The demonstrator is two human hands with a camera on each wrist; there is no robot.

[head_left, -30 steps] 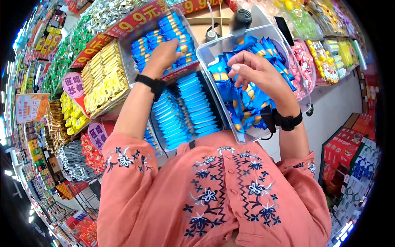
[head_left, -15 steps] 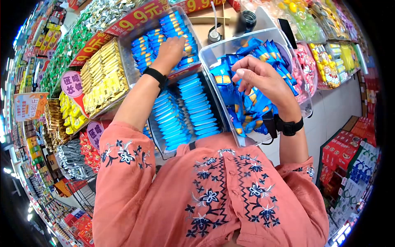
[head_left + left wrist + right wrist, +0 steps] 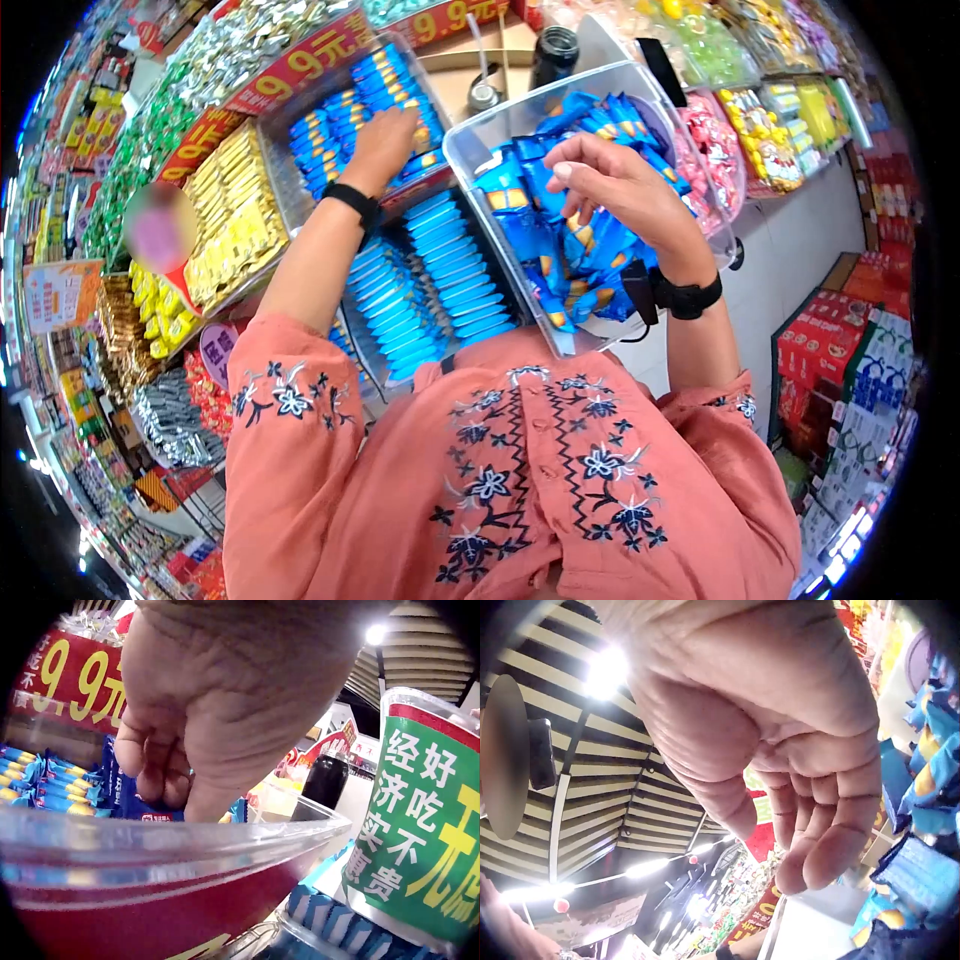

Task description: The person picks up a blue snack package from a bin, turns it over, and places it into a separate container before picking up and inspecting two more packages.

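My left hand is down on the rows of blue wafer packets in a clear bin, its fingers bent. The left wrist view shows its fingertips against a dark blue packet. The bin's rim hides the thumb tip, and I cannot tell whether the hand grips that packet. Over a clear tub of loose blue packets hovers my right hand. Its fingers are loosely bent, with nothing between them and the thumb in the right wrist view.
Light-blue packets stand in rows in a bin close to my body. Yellow packets fill a bin on the left. Behind the tub are a black bottle and a black phone-like slab. Red boxes sit low on the right.
The head view has shifted, so the bins appear further left. My left hand has moved slightly rightward over the packets. The right hand keeps its loose pose above the tub.
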